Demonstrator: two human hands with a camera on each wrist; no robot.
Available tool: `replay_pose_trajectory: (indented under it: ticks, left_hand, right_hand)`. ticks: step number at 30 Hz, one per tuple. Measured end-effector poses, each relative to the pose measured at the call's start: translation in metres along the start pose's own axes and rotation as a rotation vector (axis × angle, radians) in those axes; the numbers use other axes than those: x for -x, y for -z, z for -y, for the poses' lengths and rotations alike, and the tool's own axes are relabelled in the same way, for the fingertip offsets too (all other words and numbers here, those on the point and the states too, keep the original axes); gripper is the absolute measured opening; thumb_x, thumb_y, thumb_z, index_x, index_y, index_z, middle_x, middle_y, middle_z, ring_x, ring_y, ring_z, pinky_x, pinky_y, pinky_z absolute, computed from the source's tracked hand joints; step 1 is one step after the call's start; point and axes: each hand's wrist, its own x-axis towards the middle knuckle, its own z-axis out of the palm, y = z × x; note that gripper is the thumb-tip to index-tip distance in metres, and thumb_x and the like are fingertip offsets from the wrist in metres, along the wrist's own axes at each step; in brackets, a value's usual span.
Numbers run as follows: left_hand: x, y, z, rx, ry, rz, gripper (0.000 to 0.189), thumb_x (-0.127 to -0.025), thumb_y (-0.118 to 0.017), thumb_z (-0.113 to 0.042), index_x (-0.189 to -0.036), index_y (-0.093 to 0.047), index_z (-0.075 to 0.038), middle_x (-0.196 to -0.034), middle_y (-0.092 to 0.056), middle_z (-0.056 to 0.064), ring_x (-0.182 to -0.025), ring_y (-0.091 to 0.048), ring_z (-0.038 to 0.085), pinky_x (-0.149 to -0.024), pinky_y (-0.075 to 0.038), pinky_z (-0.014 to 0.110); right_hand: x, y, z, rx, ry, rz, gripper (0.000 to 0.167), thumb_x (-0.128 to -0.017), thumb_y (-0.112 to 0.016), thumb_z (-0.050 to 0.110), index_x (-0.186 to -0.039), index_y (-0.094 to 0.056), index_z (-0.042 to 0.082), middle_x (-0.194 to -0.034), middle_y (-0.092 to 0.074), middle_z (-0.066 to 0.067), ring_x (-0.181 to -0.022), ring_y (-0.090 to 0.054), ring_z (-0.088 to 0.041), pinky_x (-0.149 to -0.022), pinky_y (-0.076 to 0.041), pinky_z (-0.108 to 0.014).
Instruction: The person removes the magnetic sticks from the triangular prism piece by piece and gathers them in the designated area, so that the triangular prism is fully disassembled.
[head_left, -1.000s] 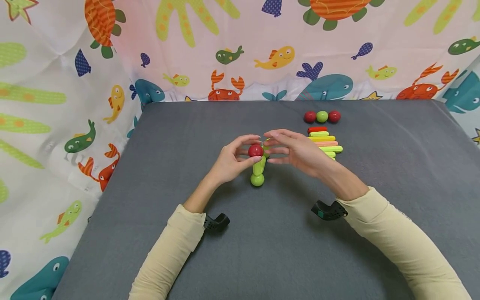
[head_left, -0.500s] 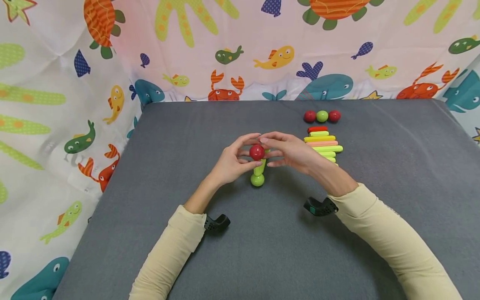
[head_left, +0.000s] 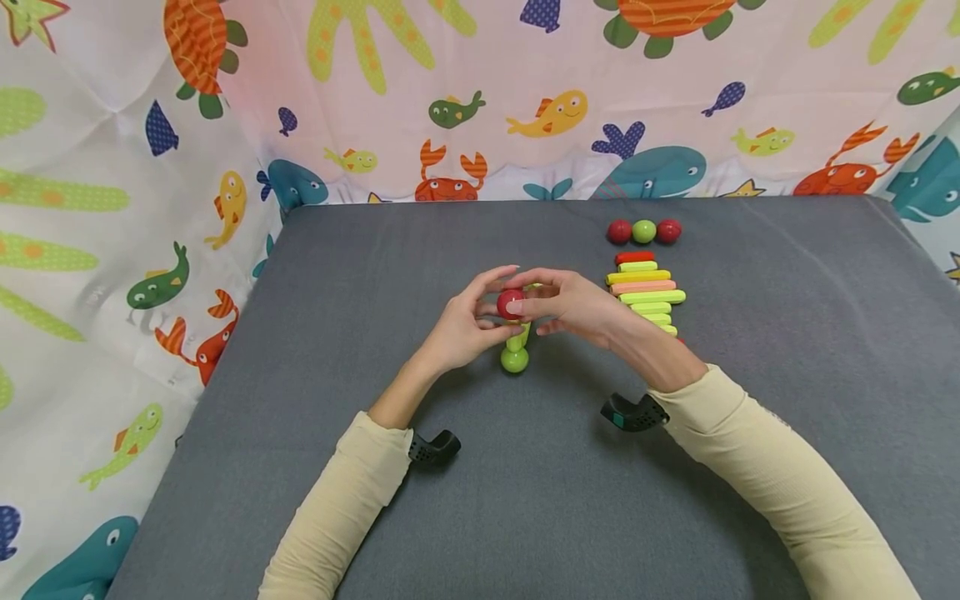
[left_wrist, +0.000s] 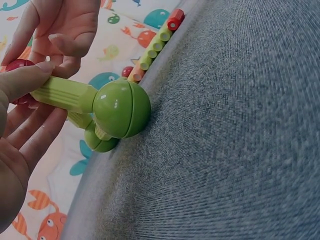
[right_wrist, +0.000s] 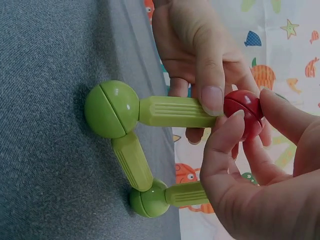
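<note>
A frame of light-green rods and green balls stands on the grey cloth, one green ball (head_left: 514, 360) at its near foot. From that ball an upright rod (right_wrist: 175, 111) rises, topped by a red ball (right_wrist: 243, 115). My left hand (head_left: 463, 327) holds the rod's upper end, thumb in front and fingers behind. My right hand (head_left: 585, 310) pinches the red ball between thumb and finger. A second green ball (right_wrist: 150, 198), joined by a slanting rod (right_wrist: 132, 161), sits lower, with another rod (right_wrist: 186, 194) running from it. Fingers partly hide the frame's top.
To the right lies a row of coloured rods (head_left: 651, 286) in red, yellow, orange and green. Behind them sit two red balls (head_left: 618, 232) with a green ball (head_left: 643, 232) between them. A sea-animal curtain (head_left: 390, 108) borders the table (head_left: 360, 250).
My right hand has moved left and slightly down, and its thumb now lies on the red ball. My left hand stays nearly in place around the upright rod.
</note>
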Motion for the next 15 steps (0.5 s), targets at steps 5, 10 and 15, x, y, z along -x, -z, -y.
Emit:
replay_pose_trajectory:
  ticks: [5,10,15]
  left_hand:
    - [0.0004,0.0016,0.0017,0.035,0.028,0.004,0.075,-0.081,-0.071,0.008,-0.145,-0.034,-0.007,-0.131,-0.050,0.015,-0.099,-0.064,0.024,-0.079,-0.054,0.036]
    - [0.0001,0.0035,0.0031,0.089,0.057,-0.001,0.076,-0.081,-0.070,0.010,-0.145,-0.032,-0.006,-0.130,-0.051,0.016,-0.101,-0.063,0.026,-0.081,-0.054,0.037]
    - [0.0000,0.0045,0.0046,0.108,0.071,-0.006,0.076,-0.081,-0.070,0.010,-0.145,-0.032,-0.005,-0.129,-0.051,0.016,-0.100,-0.063,0.027,-0.081,-0.054,0.037]
  right_hand:
    - [-0.0007,-0.0014,-0.0024,-0.025,0.011,-0.023,0.044,-0.094,-0.060,0.011,-0.135,-0.046,0.002,-0.121,-0.051,-0.015,-0.096,-0.053,-0.024,-0.074,-0.050,-0.028]
    - [-0.0006,-0.0008,-0.0065,-0.047,0.052,-0.043,0.047,-0.092,-0.064,0.016,-0.134,-0.047,0.002,-0.121,-0.053,-0.015,-0.096,-0.059,-0.022,-0.077,-0.050,-0.028]
    - [-0.0021,-0.0020,-0.0073,-0.061,0.058,-0.048,0.048,-0.093,-0.064,0.016,-0.135,-0.046,0.002,-0.125,-0.051,-0.015,-0.103,-0.054,-0.024,-0.088,-0.047,-0.037]
